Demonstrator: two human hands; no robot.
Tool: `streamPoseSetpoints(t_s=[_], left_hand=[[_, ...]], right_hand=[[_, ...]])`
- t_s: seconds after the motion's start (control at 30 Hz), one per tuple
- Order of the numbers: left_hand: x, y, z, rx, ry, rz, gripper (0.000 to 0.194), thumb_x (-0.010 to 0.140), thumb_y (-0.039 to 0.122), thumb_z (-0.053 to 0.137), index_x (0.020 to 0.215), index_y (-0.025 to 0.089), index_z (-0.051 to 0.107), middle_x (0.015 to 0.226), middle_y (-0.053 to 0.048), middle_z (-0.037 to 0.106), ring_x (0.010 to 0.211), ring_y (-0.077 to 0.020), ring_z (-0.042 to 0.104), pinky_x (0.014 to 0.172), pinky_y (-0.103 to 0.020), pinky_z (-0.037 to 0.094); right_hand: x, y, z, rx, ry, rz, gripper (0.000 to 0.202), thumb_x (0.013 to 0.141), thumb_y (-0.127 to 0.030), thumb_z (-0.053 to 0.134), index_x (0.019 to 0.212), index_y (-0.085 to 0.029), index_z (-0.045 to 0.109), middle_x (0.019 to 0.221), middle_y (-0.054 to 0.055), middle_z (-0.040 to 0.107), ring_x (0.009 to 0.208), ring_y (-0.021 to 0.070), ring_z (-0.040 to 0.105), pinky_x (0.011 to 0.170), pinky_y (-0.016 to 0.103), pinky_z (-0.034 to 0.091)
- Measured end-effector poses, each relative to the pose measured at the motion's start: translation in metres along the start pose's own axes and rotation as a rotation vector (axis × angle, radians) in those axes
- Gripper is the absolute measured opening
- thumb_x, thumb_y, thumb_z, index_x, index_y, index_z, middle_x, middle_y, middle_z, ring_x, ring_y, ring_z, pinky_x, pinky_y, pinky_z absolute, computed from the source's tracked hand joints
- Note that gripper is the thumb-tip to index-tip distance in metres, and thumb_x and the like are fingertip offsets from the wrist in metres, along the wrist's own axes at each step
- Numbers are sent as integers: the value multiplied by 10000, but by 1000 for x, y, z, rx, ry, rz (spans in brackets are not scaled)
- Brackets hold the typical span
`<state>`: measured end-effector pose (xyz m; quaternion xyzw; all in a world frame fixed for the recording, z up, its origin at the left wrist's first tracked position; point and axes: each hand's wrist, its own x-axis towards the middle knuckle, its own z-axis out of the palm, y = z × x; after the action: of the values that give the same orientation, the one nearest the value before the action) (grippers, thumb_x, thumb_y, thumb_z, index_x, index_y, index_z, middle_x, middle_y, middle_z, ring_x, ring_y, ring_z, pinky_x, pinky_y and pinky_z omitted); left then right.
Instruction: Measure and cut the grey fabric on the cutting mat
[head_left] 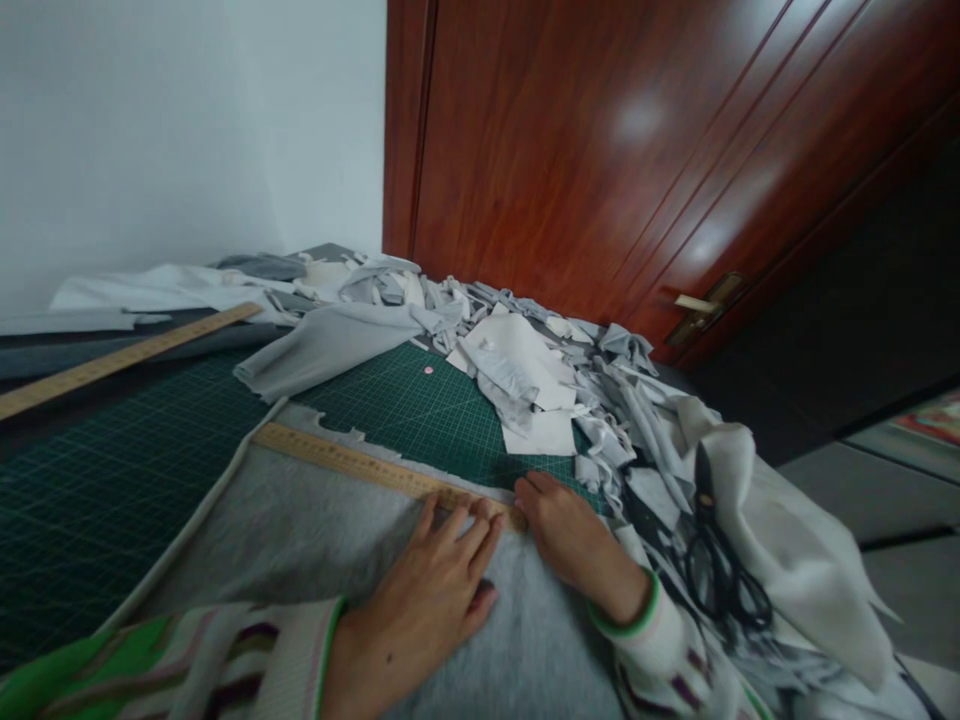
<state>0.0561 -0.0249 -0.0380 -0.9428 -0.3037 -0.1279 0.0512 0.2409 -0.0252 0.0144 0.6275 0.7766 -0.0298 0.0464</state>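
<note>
Grey fabric [300, 540], one large piece: laid over a green cutting mat [397, 400], directly before the person; far edge ragged, left edge pale and narrow.

Wooden ruler [352, 461], one, with markings: lies on the grey fabric, just inside its far edge and running along it.

Left hand [439, 585]: palm down, fingers spread, fingertips on the ruler near its right end.

Right hand [566, 530]: fingers bent and drawn together at the ruler's right end, by the fabric's edge; whether they pinch anything cannot be told.

Second wooden ruler [135, 360], one: at the far left, slanting, its far end against pale cloth.

Pink disc [428, 370], small: on the mat, beyond the grey fabric.

Folded light grey cloth [330, 345], one: across the mat's far part.

Fabric scraps [630, 400], white and grey, numerous: heaped along the far and right sides.

Scissors [712, 560], black-handled, one pair: on the right, among the scraps, beside a cream cloth [772, 520].

Door [540, 150], reddish-brown wood, with metal handle [701, 305]: behind the heap.
</note>
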Motion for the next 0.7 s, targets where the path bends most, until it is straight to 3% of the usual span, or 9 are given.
streamPoseSetpoints(t_s=[0.23,0.5,0.6,0.7], left_hand=[[2,-4,9,-6,-14,19,548,939,437,495,1395,136,529,1386,-139,585,1264,-351,493,1044,-599,344],[4,-4,4,-47,-72,7,568,930,437,516,1404,123,516,1421,-150,551,1286,-366,483,1029,-602,393],[5,-6,-1,-53,-63,16,538,935,437,513,1382,138,537,1427,-152,544,1301,-358,474,1038,-581,393],[3,-11,-3,-88,-3,33,498,927,462,525,1328,172,579,1430,-140,538,1316,-351,462,1057,-557,377]], right_hand=[[1,4,-10,-52,-53,-46,217,958,-50,429,999,-128,627,1015,88,646,980,215,602,841,288,454],[-7,18,-7,-77,-102,-25,207,966,-62,423,993,-124,618,997,106,642,955,217,618,801,291,455],[-9,25,-5,36,-21,-17,176,985,-109,420,920,-152,578,951,92,636,894,212,620,765,297,444],[-14,35,2,271,163,40,180,1013,-182,389,874,-188,502,850,59,614,809,203,612,718,301,428]])
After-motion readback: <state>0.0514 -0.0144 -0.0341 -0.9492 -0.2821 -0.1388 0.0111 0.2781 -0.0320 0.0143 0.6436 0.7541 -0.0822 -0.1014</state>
